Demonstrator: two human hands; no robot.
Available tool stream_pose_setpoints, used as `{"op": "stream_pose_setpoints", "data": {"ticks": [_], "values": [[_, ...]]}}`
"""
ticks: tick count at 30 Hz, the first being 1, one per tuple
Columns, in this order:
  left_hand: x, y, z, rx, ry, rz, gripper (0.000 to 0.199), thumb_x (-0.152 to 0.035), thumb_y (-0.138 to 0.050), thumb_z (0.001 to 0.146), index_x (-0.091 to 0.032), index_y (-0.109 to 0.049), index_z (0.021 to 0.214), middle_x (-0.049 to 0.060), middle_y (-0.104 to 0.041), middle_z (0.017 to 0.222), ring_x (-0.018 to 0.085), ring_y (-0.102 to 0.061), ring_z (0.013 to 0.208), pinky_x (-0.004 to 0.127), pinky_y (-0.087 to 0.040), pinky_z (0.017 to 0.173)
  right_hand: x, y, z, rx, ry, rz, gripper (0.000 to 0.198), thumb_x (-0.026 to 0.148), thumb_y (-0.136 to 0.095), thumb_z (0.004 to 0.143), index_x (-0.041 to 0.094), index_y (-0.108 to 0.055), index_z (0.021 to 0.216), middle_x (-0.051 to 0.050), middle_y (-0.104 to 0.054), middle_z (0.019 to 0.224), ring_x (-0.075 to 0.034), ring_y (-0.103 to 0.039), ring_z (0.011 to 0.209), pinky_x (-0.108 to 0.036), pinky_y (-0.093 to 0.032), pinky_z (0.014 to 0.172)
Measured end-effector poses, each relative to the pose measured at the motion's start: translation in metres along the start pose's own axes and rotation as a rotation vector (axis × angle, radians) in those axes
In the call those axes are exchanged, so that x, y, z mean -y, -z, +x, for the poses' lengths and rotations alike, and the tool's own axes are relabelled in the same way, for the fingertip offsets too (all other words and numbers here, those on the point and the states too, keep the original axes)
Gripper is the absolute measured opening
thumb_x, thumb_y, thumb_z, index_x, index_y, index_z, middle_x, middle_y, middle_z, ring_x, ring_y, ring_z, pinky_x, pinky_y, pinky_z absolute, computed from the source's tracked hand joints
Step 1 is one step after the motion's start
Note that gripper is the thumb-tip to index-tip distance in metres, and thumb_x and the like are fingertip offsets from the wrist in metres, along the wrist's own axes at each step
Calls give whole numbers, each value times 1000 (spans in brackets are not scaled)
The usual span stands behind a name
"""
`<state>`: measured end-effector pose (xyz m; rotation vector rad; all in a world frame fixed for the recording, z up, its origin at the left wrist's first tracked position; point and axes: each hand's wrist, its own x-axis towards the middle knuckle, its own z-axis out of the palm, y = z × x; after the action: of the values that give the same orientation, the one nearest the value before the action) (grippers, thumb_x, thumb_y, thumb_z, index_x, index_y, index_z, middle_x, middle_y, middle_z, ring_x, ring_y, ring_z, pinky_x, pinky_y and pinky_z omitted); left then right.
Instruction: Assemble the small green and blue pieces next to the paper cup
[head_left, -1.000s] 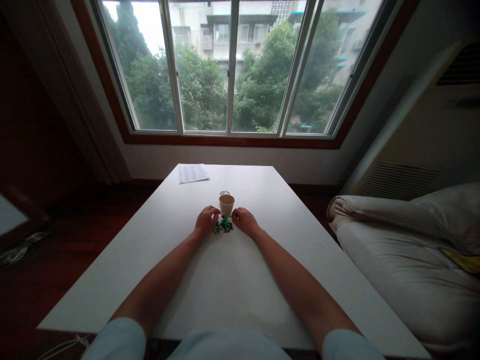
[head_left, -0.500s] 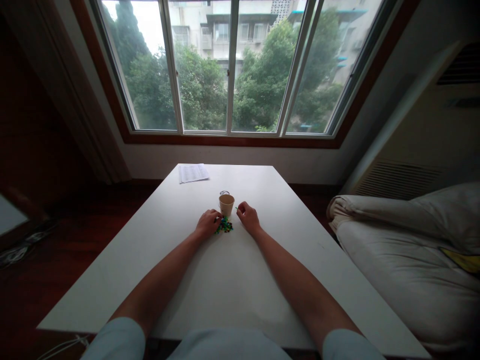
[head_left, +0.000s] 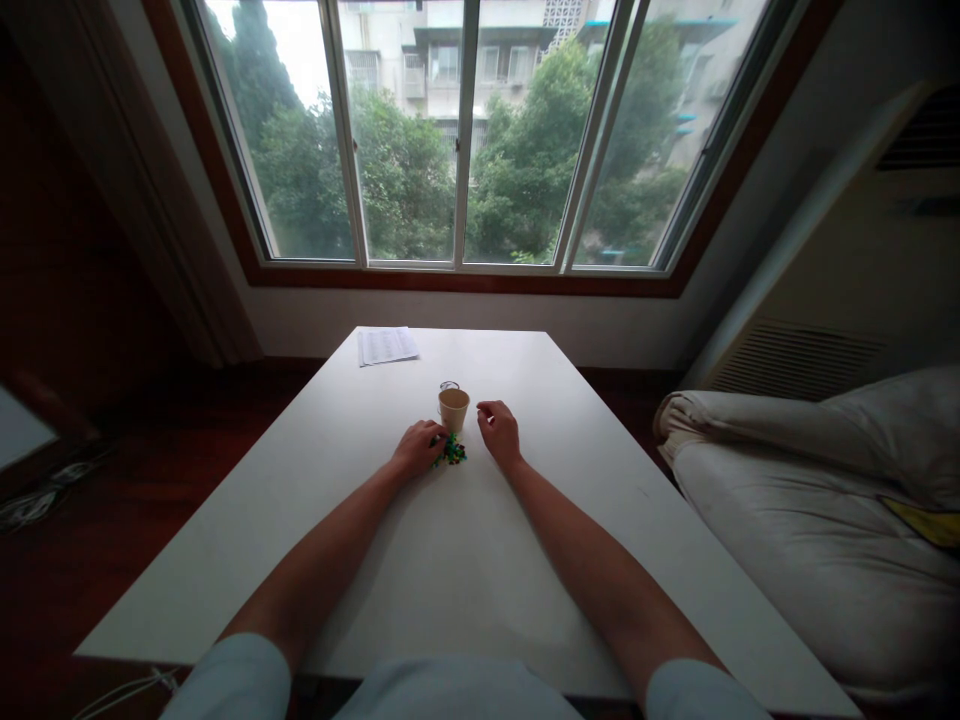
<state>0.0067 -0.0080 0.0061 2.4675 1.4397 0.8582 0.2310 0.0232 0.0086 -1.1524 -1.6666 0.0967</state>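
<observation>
A small pile of green, blue and dark little pieces point(head_left: 454, 450) lies on the white table, just in front of a tan cup point(head_left: 454, 408). My left hand point(head_left: 418, 447) rests at the pile's left side, its fingers curled down over the edge; what they pinch, if anything, is too small to name. To the right of the cup, my right hand point(head_left: 500, 432) hovers with thumb and forefinger a little apart, pointing at the cup. Nothing shows between them. The inside bottom of the cup is hidden from here.
Directly behind the cup is a small clear round thing point(head_left: 449, 386), hard to make out. Printed papers point(head_left: 388, 346) lie at the far left of the white table point(head_left: 450, 560). A padded, light-coloured couch point(head_left: 795, 500) stands on the right, and a window is beyond the table.
My right hand has shifted slightly and its fingers have parted; the small green piece between them is no longer seen. My left fingers have moved slightly right over the pile.
</observation>
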Motion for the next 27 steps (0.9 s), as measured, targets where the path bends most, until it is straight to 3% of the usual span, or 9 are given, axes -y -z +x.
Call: {"op": "stream_pose_setpoints", "data": {"ticks": [4, 10, 19, 27], "values": [[0, 1, 0, -3, -7, 1, 24, -27, -56, 89, -26, -75, 104, 5, -71, 102, 21, -62, 98, 33, -48, 90, 11, 4, -2, -8, 61, 2, 31, 27, -44, 97, 20, -67, 116, -11, -66, 108, -23, -59, 100, -34, -56, 74], [-1, 2, -1, -1, -13, 7, 25, -25, -55, 89, -25, -74, 104, 5, -71, 103, 21, -61, 98, 33, -47, 91, 32, 7, -6, 38, 233, -77, 39, 26, -46, 98, 22, -60, 134, -12, -62, 125, -26, -54, 119, -45, -50, 103], [-1, 1, 0, -3, -19, -10, 24, -25, -55, 89, -26, -75, 103, 4, -71, 101, 20, -61, 96, 33, -47, 91, 42, 11, -5, 196, 260, -66, 38, 26, -48, 98, 23, -63, 133, -11, -61, 133, -28, -49, 131, -50, -43, 113], [-3, 3, 0, -1, -5, -9, 24, -23, -57, 88, -26, -75, 104, 4, -71, 102, 20, -62, 98, 34, -48, 94, 41, 10, -6, 150, 264, -60, 34, 25, -48, 98, 22, -63, 128, -12, -59, 132, -26, -48, 129, -44, -43, 111]]}}
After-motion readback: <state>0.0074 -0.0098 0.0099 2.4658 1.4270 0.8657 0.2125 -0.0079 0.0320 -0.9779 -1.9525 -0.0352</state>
